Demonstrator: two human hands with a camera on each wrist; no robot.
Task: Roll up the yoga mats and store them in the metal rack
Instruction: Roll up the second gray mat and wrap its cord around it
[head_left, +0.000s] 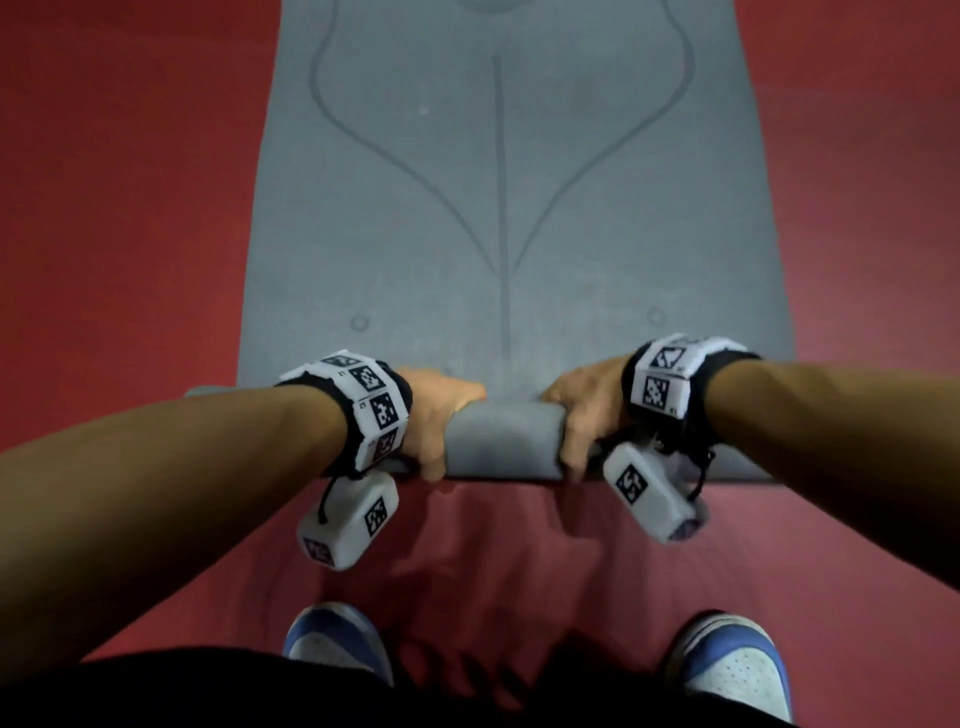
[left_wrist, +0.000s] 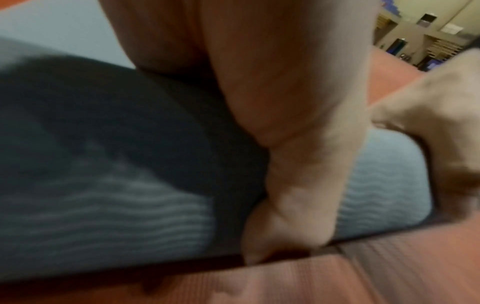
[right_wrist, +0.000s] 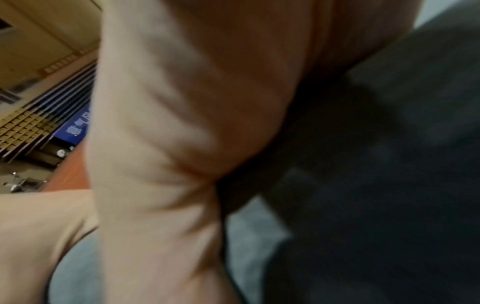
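A: Rolling has only begun on the grey yoga mat (head_left: 498, 208). Its near end forms a short roll (head_left: 501, 441) on the red floor (head_left: 130, 208); the remainder lies flat, extending away from the person. The metal rack is not in view.

B: Hand condition?

A: Left hand (head_left: 439, 415) and right hand (head_left: 584, 415) both grip the roll, fingers curled over the top and thumbs under the near edge. They sit close together at the centre, leaving both outer ends of the roll unsupported.

B: Failure modes?

A: Three, as a judgement. First, with the grip central, the outer ends may lag and loosen, producing a cone-shaped roll. Second, uneven push from one hand would steer the roll off the mat's printed centre line (head_left: 501, 182), so the edges telescope. Third, releasing to re-grip may let the stiff core spring open.

B: Surroundings?

A: Shoes (head_left: 337, 644) stand just behind the roll; wrist-worn camera units (head_left: 348, 525) hang near the floor and could drag.
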